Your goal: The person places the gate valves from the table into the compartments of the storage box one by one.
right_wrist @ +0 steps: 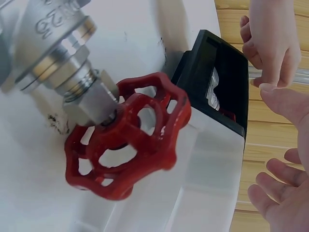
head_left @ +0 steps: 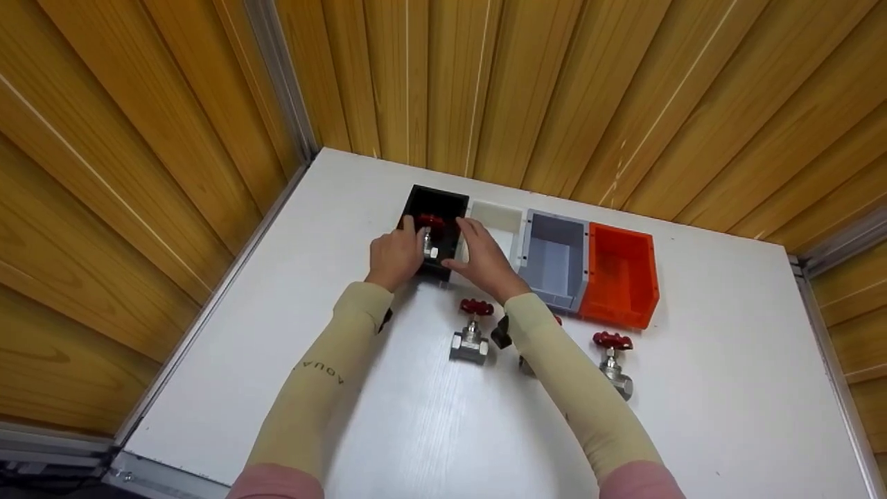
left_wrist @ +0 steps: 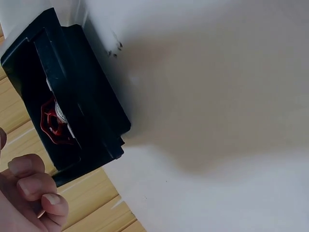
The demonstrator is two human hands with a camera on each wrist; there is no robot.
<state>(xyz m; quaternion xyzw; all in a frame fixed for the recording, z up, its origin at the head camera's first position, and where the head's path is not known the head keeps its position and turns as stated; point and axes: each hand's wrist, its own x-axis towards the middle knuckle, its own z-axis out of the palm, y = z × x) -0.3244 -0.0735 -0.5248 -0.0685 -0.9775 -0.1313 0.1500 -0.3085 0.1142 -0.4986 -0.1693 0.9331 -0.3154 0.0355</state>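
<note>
A metal valve with a red handwheel (head_left: 431,223) sits inside the black bin (head_left: 443,196), its wheel (left_wrist: 57,123) visible through the opening in the left wrist view. My left hand (head_left: 396,258) hovers at the bin's left side, fingers (left_wrist: 36,186) loosely bent with nothing gripped. Over the bin's right side and the neighbouring white bin (head_left: 497,208), my right hand (head_left: 488,262) has its thumb and fingers spread apart and holds nothing. Another red-wheeled valve (head_left: 471,339) stands on the table below the hands; a valve's red wheel (right_wrist: 128,137) looms close in the right wrist view.
Right of the white bin, a grey bin (head_left: 554,256) and an orange bin (head_left: 621,274) continue the row. Another valve (head_left: 613,367) stands on the white table (head_left: 291,291) at right, and one more is partly hidden by the right forearm. Wood-patterned walls (head_left: 485,90) surround the table.
</note>
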